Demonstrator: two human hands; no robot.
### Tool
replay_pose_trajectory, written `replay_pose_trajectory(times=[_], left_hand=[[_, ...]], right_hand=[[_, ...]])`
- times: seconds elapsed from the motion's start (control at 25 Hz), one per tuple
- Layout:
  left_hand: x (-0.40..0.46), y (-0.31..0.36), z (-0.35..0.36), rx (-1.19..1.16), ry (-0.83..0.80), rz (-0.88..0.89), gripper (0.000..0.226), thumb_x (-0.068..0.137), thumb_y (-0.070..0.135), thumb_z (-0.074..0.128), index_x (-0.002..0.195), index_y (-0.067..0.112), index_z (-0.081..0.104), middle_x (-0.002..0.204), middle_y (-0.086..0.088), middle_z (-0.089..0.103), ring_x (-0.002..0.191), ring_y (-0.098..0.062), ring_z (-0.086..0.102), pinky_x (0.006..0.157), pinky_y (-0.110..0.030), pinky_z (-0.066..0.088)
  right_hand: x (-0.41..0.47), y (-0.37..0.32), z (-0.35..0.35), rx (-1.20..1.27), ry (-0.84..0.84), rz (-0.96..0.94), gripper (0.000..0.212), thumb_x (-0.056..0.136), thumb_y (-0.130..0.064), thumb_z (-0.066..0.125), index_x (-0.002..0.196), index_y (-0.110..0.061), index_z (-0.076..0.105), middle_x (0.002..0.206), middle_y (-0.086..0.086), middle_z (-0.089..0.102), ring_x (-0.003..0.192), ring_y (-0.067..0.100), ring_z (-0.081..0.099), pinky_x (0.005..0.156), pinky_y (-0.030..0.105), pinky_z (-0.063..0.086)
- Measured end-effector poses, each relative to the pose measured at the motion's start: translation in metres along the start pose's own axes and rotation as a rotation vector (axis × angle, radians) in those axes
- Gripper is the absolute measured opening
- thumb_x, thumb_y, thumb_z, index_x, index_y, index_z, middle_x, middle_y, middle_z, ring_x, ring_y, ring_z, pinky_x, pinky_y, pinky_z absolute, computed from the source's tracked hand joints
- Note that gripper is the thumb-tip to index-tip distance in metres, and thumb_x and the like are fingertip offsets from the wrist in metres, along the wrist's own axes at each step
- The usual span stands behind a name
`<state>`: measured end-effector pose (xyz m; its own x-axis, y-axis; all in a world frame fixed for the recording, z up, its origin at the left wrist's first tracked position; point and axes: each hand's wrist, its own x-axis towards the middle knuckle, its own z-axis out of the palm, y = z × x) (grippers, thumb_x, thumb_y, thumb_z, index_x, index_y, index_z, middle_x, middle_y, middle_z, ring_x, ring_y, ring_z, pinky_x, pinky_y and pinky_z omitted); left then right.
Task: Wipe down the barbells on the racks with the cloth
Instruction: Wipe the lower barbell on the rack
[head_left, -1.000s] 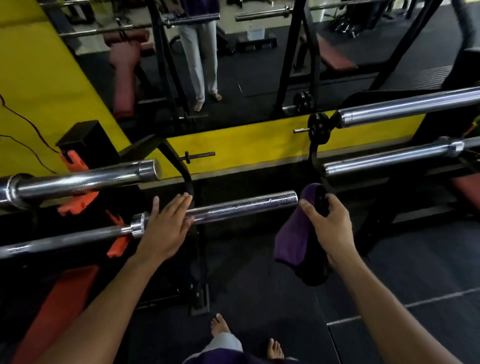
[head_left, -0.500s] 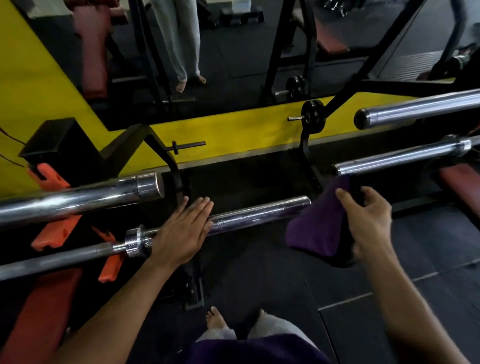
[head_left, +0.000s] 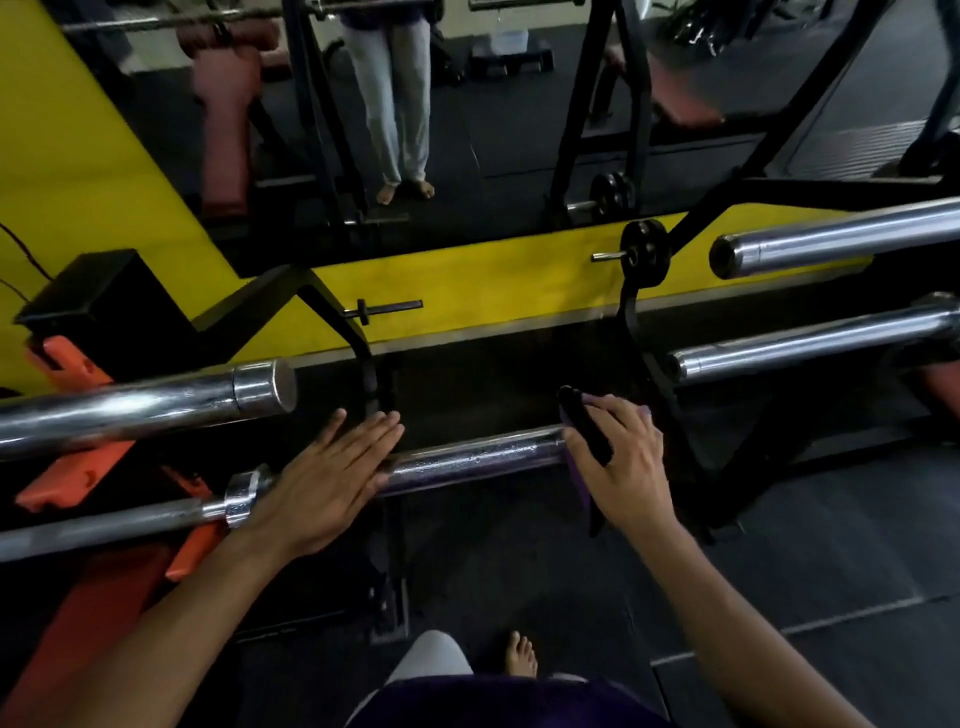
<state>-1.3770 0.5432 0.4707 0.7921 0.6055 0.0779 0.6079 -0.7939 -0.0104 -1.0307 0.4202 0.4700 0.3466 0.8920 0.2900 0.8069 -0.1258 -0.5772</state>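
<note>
Your left hand (head_left: 317, 486) is lying flat, fingers straight, on the lower barbell (head_left: 467, 458) sleeve, while your right hand (head_left: 621, 457) is gripping the purple cloth (head_left: 577, 470) over that sleeve's end. Beyond, the upper barbell (head_left: 156, 402) is sitting racked at left, and two more bars (head_left: 810, 349) are showing at right.

Black rack (head_left: 371, 364) bearing chrome barbell (head_left: 467, 460)
</note>
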Motion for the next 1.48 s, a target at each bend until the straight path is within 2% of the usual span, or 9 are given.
replay_pose_trajectory(times=[0.16, 0.24, 0.4, 0.52, 0.72, 0.88, 1.0, 1.12, 1.48], left_hand=[[-0.002, -0.004, 0.005, -0.003, -0.020, -0.060, 0.059, 0.108, 0.042, 0.023, 0.156, 0.009, 0.034, 0.161, -0.005, 0.035, 0.150, -0.014, 0.028, 0.127, -0.035, 0.002], [-0.002, -0.002, 0.005, 0.020, -0.028, -0.065, 0.059, 0.108, 0.042, 0.023, 0.155, 0.009, 0.035, 0.161, -0.006, 0.036, 0.149, -0.014, 0.030, 0.127, -0.035, 0.002], [-0.002, -0.002, 0.004, 0.021, -0.038, -0.076, 0.062, 0.109, 0.044, 0.016, 0.154, 0.008, 0.038, 0.159, -0.007, 0.039, 0.148, -0.015, 0.033, 0.127, -0.034, 0.001], [0.000, -0.002, 0.004, 0.040, -0.047, -0.068, 0.061, 0.109, 0.043, 0.018, 0.154, 0.007, 0.038, 0.158, -0.008, 0.040, 0.147, -0.015, 0.033, 0.127, -0.033, 0.001], [-0.002, -0.005, 0.007, 0.021, -0.034, -0.068, 0.060, 0.108, 0.043, 0.024, 0.155, 0.008, 0.037, 0.159, -0.006, 0.038, 0.148, -0.014, 0.032, 0.127, -0.034, 0.001], [-0.003, -0.005, 0.008, 0.046, -0.019, -0.059, 0.061, 0.108, 0.043, 0.022, 0.156, 0.007, 0.033, 0.160, -0.006, 0.034, 0.149, -0.015, 0.031, 0.127, -0.035, 0.003], [-0.003, -0.005, 0.009, 0.055, -0.022, -0.060, 0.060, 0.109, 0.043, 0.020, 0.157, 0.007, 0.030, 0.161, -0.007, 0.032, 0.150, -0.015, 0.029, 0.127, -0.036, 0.007], [-0.005, -0.004, 0.007, 0.021, -0.033, -0.063, 0.059, 0.109, 0.041, 0.022, 0.157, 0.007, 0.029, 0.161, -0.007, 0.033, 0.148, -0.014, 0.032, 0.125, -0.029, 0.010], [-0.007, -0.003, 0.005, -0.016, -0.037, -0.086, 0.063, 0.110, 0.046, 0.016, 0.155, 0.007, 0.035, 0.159, -0.005, 0.037, 0.145, -0.010, 0.033, 0.123, -0.021, 0.009]], right_hand=[[0.000, 0.021, -0.005, -0.190, -0.200, -0.226, 0.057, 0.102, -0.049, 0.046, 0.149, -0.017, 0.045, 0.151, -0.005, 0.048, 0.149, 0.022, 0.032, 0.122, 0.049, 0.023], [0.021, 0.012, -0.009, -0.222, -0.205, -0.158, 0.043, 0.102, -0.049, 0.045, 0.130, -0.019, 0.057, 0.124, -0.001, 0.066, 0.125, 0.023, 0.056, 0.101, 0.040, 0.044], [0.060, -0.036, 0.006, -0.377, -0.328, -0.071, 0.031, 0.097, -0.050, 0.042, 0.092, -0.024, 0.059, 0.082, -0.003, 0.065, 0.081, 0.023, 0.067, 0.064, 0.033, 0.041], [0.033, -0.066, 0.039, -0.370, -0.280, -0.195, 0.032, 0.095, -0.047, 0.042, 0.104, -0.023, 0.061, 0.098, -0.001, 0.069, 0.095, 0.024, 0.067, 0.085, 0.040, 0.049], [-0.026, -0.019, 0.036, -0.322, -0.173, -0.403, 0.053, 0.100, -0.038, 0.054, 0.148, -0.015, 0.047, 0.155, 0.004, 0.045, 0.150, 0.025, 0.030, 0.121, 0.052, 0.025], [0.001, 0.007, 0.003, -0.320, -0.124, -0.230, 0.041, 0.096, -0.039, 0.053, 0.130, -0.016, 0.060, 0.129, 0.003, 0.064, 0.130, 0.027, 0.053, 0.110, 0.045, 0.038], [0.067, -0.020, -0.009, -0.250, -0.411, 0.128, 0.037, 0.091, -0.054, 0.046, 0.104, -0.024, 0.064, 0.092, 0.000, 0.063, 0.096, 0.031, 0.064, 0.076, 0.037, 0.043], [0.093, -0.055, 0.012, -0.372, -0.711, 0.099, 0.048, 0.090, -0.061, 0.045, 0.117, -0.027, 0.065, 0.109, 0.005, 0.067, 0.101, 0.031, 0.064, 0.082, 0.040, 0.048], [0.002, 0.000, 0.007, -0.305, -0.151, -0.420, 0.047, 0.094, -0.040, 0.057, 0.130, -0.010, 0.060, 0.132, 0.007, 0.062, 0.127, 0.029, 0.055, 0.110, 0.045, 0.039]])
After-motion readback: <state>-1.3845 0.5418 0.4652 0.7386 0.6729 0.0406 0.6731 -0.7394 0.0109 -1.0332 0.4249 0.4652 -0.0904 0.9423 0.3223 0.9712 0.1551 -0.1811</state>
